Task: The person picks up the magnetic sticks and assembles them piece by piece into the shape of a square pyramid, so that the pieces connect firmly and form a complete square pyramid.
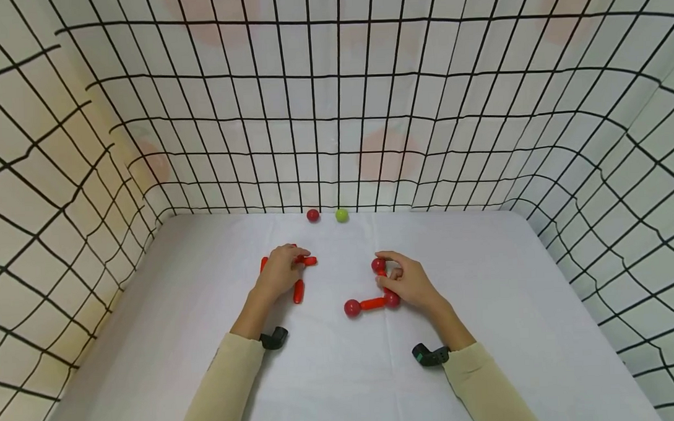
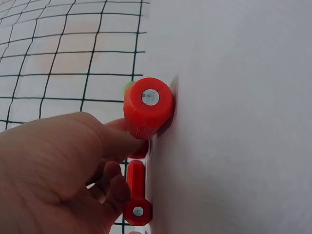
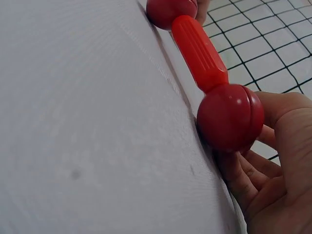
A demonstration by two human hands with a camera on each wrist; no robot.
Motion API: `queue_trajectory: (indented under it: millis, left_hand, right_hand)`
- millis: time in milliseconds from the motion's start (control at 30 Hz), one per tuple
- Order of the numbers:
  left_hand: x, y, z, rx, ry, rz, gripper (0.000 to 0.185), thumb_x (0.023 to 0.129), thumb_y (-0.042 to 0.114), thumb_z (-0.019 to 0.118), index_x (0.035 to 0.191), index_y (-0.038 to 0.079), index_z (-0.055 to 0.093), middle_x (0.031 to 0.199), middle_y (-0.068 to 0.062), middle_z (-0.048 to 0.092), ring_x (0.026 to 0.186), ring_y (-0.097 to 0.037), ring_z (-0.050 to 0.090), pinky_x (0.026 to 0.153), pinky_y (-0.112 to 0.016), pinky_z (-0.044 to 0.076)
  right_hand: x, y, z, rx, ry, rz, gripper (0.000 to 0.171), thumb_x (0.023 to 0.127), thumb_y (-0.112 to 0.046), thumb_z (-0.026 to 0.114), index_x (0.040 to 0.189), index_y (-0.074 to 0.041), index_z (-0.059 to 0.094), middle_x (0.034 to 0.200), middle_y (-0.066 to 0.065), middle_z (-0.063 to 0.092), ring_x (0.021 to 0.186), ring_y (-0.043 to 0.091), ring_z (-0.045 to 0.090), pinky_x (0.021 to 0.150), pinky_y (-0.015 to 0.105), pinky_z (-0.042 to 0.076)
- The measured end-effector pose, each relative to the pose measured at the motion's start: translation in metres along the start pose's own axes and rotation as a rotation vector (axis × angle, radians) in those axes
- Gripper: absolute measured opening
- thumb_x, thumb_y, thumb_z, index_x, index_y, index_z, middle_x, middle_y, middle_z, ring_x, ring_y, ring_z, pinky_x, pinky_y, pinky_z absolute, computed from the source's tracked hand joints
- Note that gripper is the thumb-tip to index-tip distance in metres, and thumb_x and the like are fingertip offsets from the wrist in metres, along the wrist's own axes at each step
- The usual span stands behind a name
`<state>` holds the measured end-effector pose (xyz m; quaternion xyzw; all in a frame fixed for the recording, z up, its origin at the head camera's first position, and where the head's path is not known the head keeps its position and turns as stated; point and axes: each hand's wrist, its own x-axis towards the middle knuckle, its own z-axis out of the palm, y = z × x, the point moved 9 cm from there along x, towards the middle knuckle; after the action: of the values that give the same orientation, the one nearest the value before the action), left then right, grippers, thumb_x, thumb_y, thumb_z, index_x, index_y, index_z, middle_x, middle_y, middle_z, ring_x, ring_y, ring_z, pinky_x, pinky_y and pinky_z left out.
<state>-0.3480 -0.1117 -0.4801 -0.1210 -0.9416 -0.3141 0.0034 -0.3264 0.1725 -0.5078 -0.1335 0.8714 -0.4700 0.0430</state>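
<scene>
mid-assembly, judging by the layout: left hand (image 1: 280, 271) pinches loose orange plastic rods (image 1: 298, 290) on white bench (image 1: 486, 329), right hand (image 1: 409, 282) grips red ball-and-rod l-shaped piece (image 1: 374, 303) right of those rods; next likely needs lifting one rod across to it.

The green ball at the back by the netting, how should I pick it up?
Pinch the green ball across its left and right sides, coming from above and the front. It is round, so any two opposite sides work, but the netting wall stands close behind it and a red ball sits apart on its left.
</scene>
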Motion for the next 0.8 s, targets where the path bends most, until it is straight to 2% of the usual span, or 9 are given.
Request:
queue_trajectory:
  millis: [167,367,400,500,633,800]
  left_hand:
    - [-0.002,0.005,-0.001,-0.050,0.006,0.014,0.032,0.097,0.009,0.068,0.129,0.013,0.073,0.127,-0.010,0.071,0.119,-0.030,0.062,0.101,-0.045,0.056]
    - [-0.004,0.017,0.002,-0.113,-0.006,0.060,0.032,0.097,0.009,0.068,0.128,0.015,0.073,0.123,-0.005,0.070,0.107,-0.022,0.064,0.094,-0.039,0.058]
    - [-0.005,0.019,0.003,-0.126,-0.014,0.061,0.032,0.097,0.009,0.069,0.128,0.015,0.073,0.122,-0.003,0.070,0.106,-0.021,0.064,0.094,-0.038,0.058]
    - [-0.007,0.024,0.010,-0.158,-0.045,0.061,0.031,0.098,0.012,0.069,0.128,0.018,0.073,0.122,0.000,0.071,0.105,-0.019,0.065,0.093,-0.036,0.058]
    - [-0.006,0.030,0.018,-0.170,-0.056,0.078,0.031,0.098,0.015,0.071,0.128,0.019,0.073,0.122,0.003,0.073,0.104,-0.016,0.066,0.093,-0.034,0.059]
    - [0.000,0.041,0.024,-0.167,-0.041,0.105,0.031,0.096,0.016,0.074,0.127,0.020,0.074,0.119,0.004,0.074,0.103,-0.015,0.068,0.094,-0.032,0.059]
  right_hand:
    - [-0.001,0.004,-0.003,0.029,0.034,0.039,0.055,0.090,-0.019,0.079,0.142,-0.021,0.060,0.063,0.003,0.058,0.056,0.017,0.052,0.049,0.022,0.041]
    - [-0.002,0.006,-0.004,0.050,0.052,0.049,0.051,0.090,-0.018,0.079,0.138,-0.022,0.062,0.064,0.008,0.059,0.056,0.017,0.052,0.050,0.022,0.041]
    - [-0.002,0.006,-0.003,0.053,0.051,0.051,0.051,0.090,-0.018,0.079,0.138,-0.022,0.062,0.068,0.010,0.061,0.057,0.017,0.053,0.050,0.022,0.042]
    - [-0.004,0.009,-0.003,0.060,0.051,0.062,0.052,0.090,-0.018,0.080,0.138,-0.020,0.062,0.096,0.013,0.069,0.058,0.017,0.055,0.052,0.022,0.044]
    - [-0.004,0.010,-0.002,0.062,0.049,0.067,0.053,0.090,-0.019,0.079,0.140,-0.018,0.061,0.131,0.011,0.062,0.060,0.016,0.057,0.054,0.022,0.045]
    - [-0.001,0.007,-0.001,0.073,0.038,0.060,0.053,0.091,-0.020,0.079,0.141,-0.018,0.061,0.126,0.012,0.065,0.058,0.015,0.056,0.054,0.021,0.041]
